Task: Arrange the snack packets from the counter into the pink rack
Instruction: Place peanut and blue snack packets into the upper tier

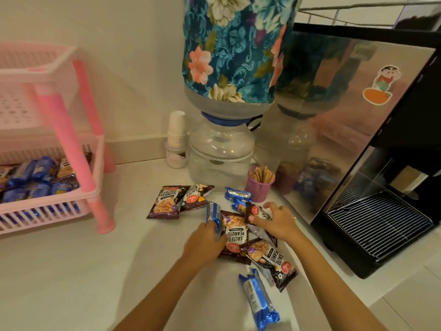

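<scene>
Both hands are over the pile of snack packets on the white counter [71, 271]. The left hand [202, 244] has its fingers closed around a blue biscuit packet [214, 217], held upright just above the pile. The right hand [276, 223] grips the top edge of a dark peanut packet [257, 212], thumb on its front, the other fingers spread behind it.

Under and between the hands lies another peanut packet [235, 237], label up. A third peanut packet [272, 261] lies beside the right forearm, and a long blue packet [259, 299] lies nearest the person. Two more peanut packets [164, 203] sit side by side towards the wall, and a small blue packet [238, 198] rests against a pink cup of wooden sticks [259, 186].

The pink rack [71, 149] stands at the left, well apart from the pile. Its bottom shelf already holds blue packets and some peanut packets; its middle shelf looks bare.

A water dispenser with a floral cover [229, 56] stands behind the pile, and a coffee machine [358, 163] on the right.
</scene>
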Available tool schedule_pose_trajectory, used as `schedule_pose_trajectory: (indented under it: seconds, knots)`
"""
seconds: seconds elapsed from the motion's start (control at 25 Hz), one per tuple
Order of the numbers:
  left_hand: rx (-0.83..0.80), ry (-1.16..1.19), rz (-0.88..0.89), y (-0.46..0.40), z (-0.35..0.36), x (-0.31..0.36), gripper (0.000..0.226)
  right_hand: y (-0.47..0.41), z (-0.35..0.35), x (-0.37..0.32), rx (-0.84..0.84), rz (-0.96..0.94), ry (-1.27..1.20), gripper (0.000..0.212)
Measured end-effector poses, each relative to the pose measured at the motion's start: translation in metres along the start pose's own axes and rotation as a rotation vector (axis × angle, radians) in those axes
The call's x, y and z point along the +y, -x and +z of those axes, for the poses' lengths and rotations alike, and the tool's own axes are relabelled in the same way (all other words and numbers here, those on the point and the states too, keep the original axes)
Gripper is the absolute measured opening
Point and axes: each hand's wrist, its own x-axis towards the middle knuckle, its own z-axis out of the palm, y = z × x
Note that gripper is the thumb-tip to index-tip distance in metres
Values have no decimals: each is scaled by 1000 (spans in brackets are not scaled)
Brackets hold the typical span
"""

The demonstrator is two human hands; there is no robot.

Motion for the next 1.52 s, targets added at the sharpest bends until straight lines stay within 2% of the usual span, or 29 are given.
schedule_pose_trajectory:
  seconds: [0.08, 0.16, 0.28, 0.36, 0.44, 0.52, 0.56, 0.64, 0.72, 0.76, 0.84, 0.92, 0.96, 1.04, 1.12, 1.16, 1.32, 1.36, 1.44, 1.52]
  knots:
    - [31, -14, -130, -12, 20, 16, 60, 1, 1, 12, -203, -106, -51, 90]
    - [74, 10, -230, -19, 29, 29, 68, 2, 7, 17, -221, -167, -50, 92]
    - [75, 88, -327, -23, 35, 41, 69, -3, 15, 20, -22, -159, -63, 72]
    - [43, 202, -356, -24, 32, 40, 60, -2, 12, 17, 121, -124, -120, 59]
    - [10, 333, -343, -23, 24, 36, 44, 3, 1, 14, 231, -130, -177, 55]
    - [15, 436, -317, -17, 14, 33, 38, 13, -16, 11, 272, -106, -296, 53]
    - [24, 485, -312, -15, 8, 30, 36, 16, -27, 11, 229, -58, -362, 51]
    - [16, 587, -315, -7, -6, 25, 35, 24, -48, 14, -25, 44, -439, 53]
    - [2, 655, -322, 1, -20, 18, 41, 33, -59, 14, -337, 100, -348, 62]
    - [3, 677, -330, 5, -25, 14, 43, 38, -55, 11, -413, 93, -250, 60]
    - [10, 749, -356, 12, -32, 3, 44, 48, -39, 3, -425, 32, -5, 61]
    - [-7, 805, -418, 20, -36, -8, 47, 54, -26, -4, -468, -4, 143, 80]
    - [-25, 812, -459, 25, -38, -14, 50, 55, -24, -6, -536, 24, 107, 87]
    - [-44, 823, -517, 35, -43, -26, 53, 57, -29, -8, -628, 117, -54, 80]
    - [-40, 847, -541, 45, -48, -40, 56, 60, -33, -6, -640, 194, -71, 70]
    - [-42, 846, -548, 50, -51, -47, 59, 60, -32, -2, -634, 216, -57, 73]
    - [-60, 856, -551, 71, -64, -75, 56, 66, -31, 0, -650, 295, -175, 112]
    - [-63, 870, -550, 76, -67, -81, 55, 68, -30, -2, -664, 282, -177, 114]
    - [-59, 884, -540, 83, -71, -92, 53, 71, -22, -6, -649, 264, -142, 100]
    - [-48, 907, -534, 89, -74, -101, 51, 70, -10, -7, -578, 232, -133, 98]
